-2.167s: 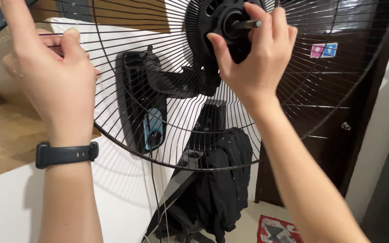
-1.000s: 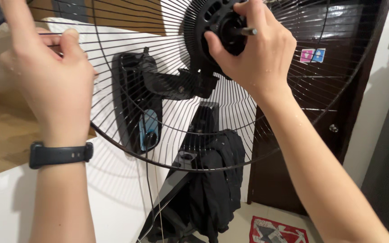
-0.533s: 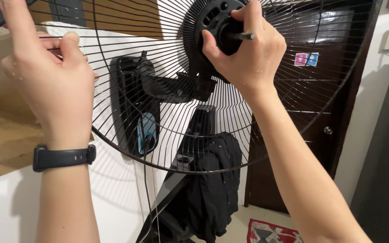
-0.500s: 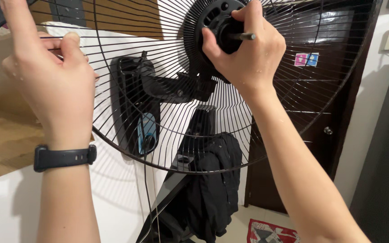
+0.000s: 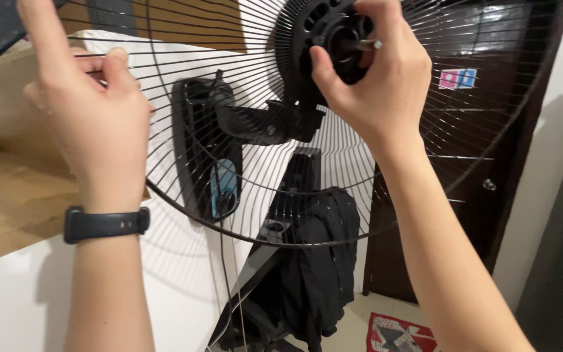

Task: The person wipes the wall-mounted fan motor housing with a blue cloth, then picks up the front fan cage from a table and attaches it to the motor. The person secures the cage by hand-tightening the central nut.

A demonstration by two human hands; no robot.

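Black wire fan guard point(image 5: 242, 215) hangs before a white wall point(image 5: 21, 300) and dark wooden door point(image 5: 509, 130). Left hand point(image 5: 92, 124) pinches its rim, fingers curled shut; right hand point(image 5: 376, 81) wraps closed around the centre hub point(image 5: 333, 32).

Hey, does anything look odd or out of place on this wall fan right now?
Yes. The fan has no blades or front cover: the bare motor shaft sticks out of the hub through the rear wire guard. The right hand grips the hub; the left hand pinches the guard's wires.
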